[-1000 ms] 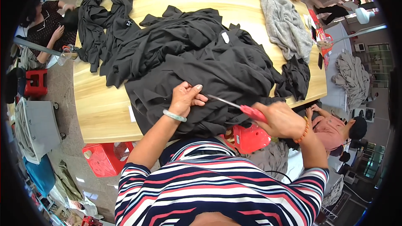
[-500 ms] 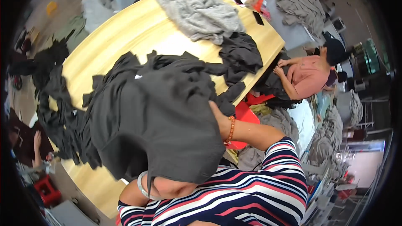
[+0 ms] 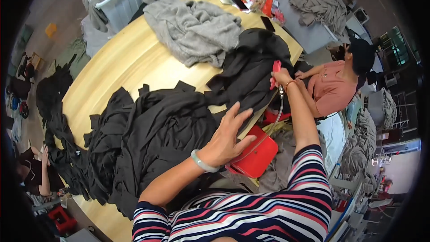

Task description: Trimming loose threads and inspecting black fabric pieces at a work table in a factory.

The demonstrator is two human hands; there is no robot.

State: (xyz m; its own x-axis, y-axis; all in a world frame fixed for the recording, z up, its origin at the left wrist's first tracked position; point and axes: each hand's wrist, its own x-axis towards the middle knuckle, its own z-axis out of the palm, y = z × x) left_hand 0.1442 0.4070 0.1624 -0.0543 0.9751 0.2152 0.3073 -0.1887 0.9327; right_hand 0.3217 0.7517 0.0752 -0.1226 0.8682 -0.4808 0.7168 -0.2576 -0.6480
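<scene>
My right hand (image 3: pixel 283 79) is wrapped round a red air gun (image 3: pixel 277 69) with a thin hose (image 3: pixel 281 101) hanging from its lower end. The tool is over the right edge of a black garment (image 3: pixel 251 65) spread at the table's right side. My left hand (image 3: pixel 227 136) is in the air with its fingers spread, holding nothing. It hovers between a large heap of black garments (image 3: pixel 156 130) and a red stool (image 3: pixel 260 152) below the table edge.
A grey knit heap (image 3: pixel 192 27) lies across the wooden table (image 3: pixel 96 67). Phones (image 3: pixel 268 23) and red packets are at its far right corner. A person in a pink shirt (image 3: pixel 333 83) sits close to my right. A tub (image 3: pixel 118 11) of grey cloth stands beyond.
The black garment that both hands held up in front of me is out of them. My right hand has moved forward and taken hold of the air gun. The left has risen, fingers spread.
</scene>
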